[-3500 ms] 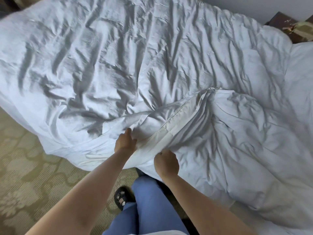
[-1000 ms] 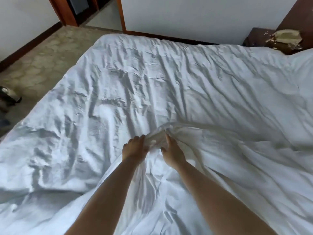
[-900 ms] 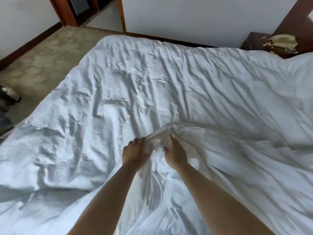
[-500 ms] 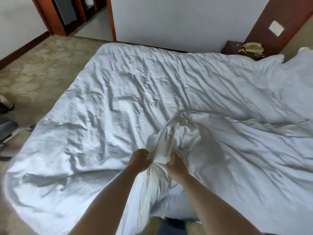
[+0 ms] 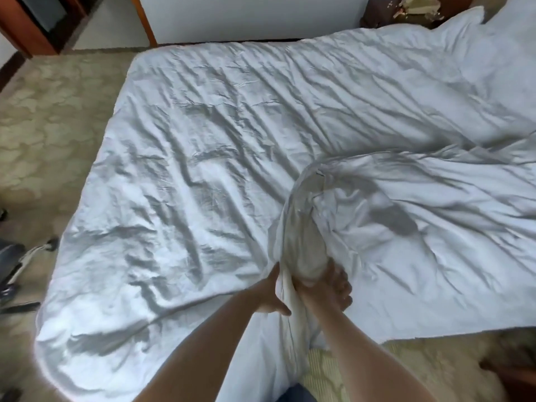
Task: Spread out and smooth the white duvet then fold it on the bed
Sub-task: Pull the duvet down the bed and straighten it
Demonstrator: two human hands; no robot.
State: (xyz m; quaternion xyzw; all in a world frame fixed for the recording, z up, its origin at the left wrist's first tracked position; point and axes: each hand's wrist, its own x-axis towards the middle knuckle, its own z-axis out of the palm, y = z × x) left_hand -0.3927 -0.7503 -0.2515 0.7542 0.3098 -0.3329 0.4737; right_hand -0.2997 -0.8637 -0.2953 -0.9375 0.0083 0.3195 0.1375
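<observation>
1. At the near edge of the bed, a bunched ridge [image 5: 301, 227] of the duvet [image 5: 203, 169] is gripped by both hands: the left hand [image 5: 271, 297] is curled round it from the left, and the right hand [image 5: 327, 285] is clenched on it from the right.
2. The duvet is seen lying across the bed [image 5: 420, 329], with its near-left corner hanging off the edge and a fold lying over its right part.
3. The spreading is judged partly done: most of the bed is covered, but deep creases are left everywhere and the gathered ridge is not yet flattened. Smoothing and all of the folding are judged still to be done.
4. Patterned carpet [image 5: 43, 134] is seen to the left and below the near edge, with dark objects, too blurred to name, at the far left.
5. Beyond the bed, a white wall [image 5: 246, 18], a wooden door frame [image 5: 20, 30] and a dark nightstand [image 5: 377, 13] are seen.
</observation>
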